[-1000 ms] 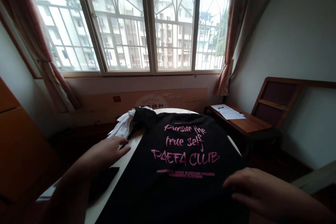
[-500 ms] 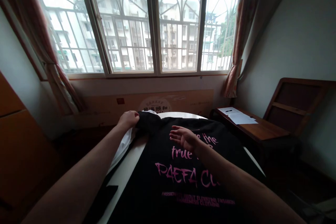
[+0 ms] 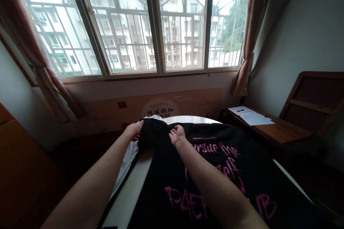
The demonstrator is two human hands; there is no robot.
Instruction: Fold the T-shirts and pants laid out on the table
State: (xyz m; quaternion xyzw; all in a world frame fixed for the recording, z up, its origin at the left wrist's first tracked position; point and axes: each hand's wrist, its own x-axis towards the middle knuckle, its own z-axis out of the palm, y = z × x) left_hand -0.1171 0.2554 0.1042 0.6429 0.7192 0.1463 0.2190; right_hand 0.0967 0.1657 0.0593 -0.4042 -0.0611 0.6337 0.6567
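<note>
black fabric t-shirt with pink brushy lettering (image 3: pixel 172 164) lies spread on a pale round-edged table (image 3: pixel 134 193), long axis pointing away from the person. up by the far left shoulder, the right hand (image 3: pixel 176 135) has loosely curved fingers, can't tell if they're touching. left hand (image 3: pixel 133 132) is nearer the cuff, pinching the short black sleeve (image 3: pixel 153 134), which stretches rightward between both hands.

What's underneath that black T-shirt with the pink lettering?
Beneath the black T-shirt is a white table, showing past the shirt's far, left and right edges. Anything else under the cloth is covered and cannot be seen.
</note>
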